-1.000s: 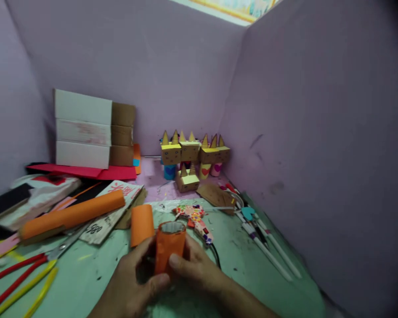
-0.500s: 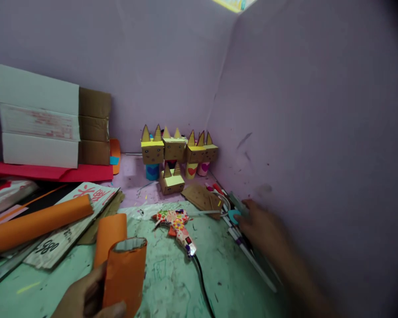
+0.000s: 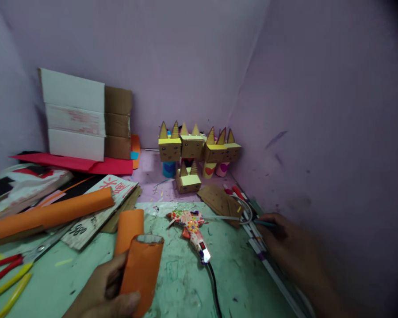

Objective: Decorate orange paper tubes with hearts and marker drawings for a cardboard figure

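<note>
My left hand (image 3: 104,293) is closed round an orange paper-wrapped tube (image 3: 142,273), held upright low at the front over the green mat (image 3: 182,282). A loose strip of orange paper (image 3: 129,226) trails behind the tube. My right hand (image 3: 285,245) is at the right by the wall, fingers curled on the pens and markers (image 3: 262,251) lying there, pinching a thin teal-tipped one (image 3: 264,224). A colourfully patterned glue gun (image 3: 192,229) lies between the hands with its black cord (image 3: 214,287) running toward me.
Several cardboard box figures with pointed ears (image 3: 195,150) stand in the back corner. A folded cardboard box (image 3: 86,117) leans on the back wall over red paper (image 3: 79,164). An orange paper roll (image 3: 53,213), printed card, scissors and red and yellow straws (image 3: 3,276) lie left.
My right hand left the orange tube and reached right to the pens by the wall. The left hand alone keeps the tube. The camera swung slightly.
</note>
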The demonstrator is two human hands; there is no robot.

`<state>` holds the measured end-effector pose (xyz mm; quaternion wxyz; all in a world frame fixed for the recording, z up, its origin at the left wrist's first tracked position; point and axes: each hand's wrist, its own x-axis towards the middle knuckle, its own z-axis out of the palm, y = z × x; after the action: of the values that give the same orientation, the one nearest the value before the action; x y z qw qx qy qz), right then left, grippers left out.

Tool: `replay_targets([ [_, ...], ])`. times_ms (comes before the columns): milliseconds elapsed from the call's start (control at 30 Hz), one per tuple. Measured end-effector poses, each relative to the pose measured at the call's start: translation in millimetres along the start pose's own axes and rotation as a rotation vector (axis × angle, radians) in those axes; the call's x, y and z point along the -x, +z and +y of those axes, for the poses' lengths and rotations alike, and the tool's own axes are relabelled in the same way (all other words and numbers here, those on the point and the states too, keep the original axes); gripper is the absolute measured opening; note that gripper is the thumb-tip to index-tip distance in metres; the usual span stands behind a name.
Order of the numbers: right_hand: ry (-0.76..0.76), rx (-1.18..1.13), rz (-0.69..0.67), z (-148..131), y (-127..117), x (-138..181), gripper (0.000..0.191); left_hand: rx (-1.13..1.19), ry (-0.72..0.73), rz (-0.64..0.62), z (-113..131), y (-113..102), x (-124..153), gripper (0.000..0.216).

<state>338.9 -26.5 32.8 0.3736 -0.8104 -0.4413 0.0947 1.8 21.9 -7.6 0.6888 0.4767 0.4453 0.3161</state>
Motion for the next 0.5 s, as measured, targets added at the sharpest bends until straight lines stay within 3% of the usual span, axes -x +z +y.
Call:
replay_targets([
  [100,-0.12,-0.311,-0.14,-33,3,19,0.017,-0.028,0.025,-0.075,8,4,2,0.067],
  [200,-0.306,-0.524,-0.42,-71,16,39,0.025,0.029,0.104,-0.166,10,8,1,0.062],
  [300,-0.22,-0.698,-0.637,-97,40,56,0.009,0.153,0.127,-0.249,11,13,0,0.057],
  [367,-0.167,-0.744,-0.686,-104,57,64,0.009,0.19,0.123,-0.274,12,16,1,0.054],
  [500,-0.21,-0.734,-0.751,-105,77,72,0.018,0.16,0.093,-0.206,13,18,2,0.053],
])
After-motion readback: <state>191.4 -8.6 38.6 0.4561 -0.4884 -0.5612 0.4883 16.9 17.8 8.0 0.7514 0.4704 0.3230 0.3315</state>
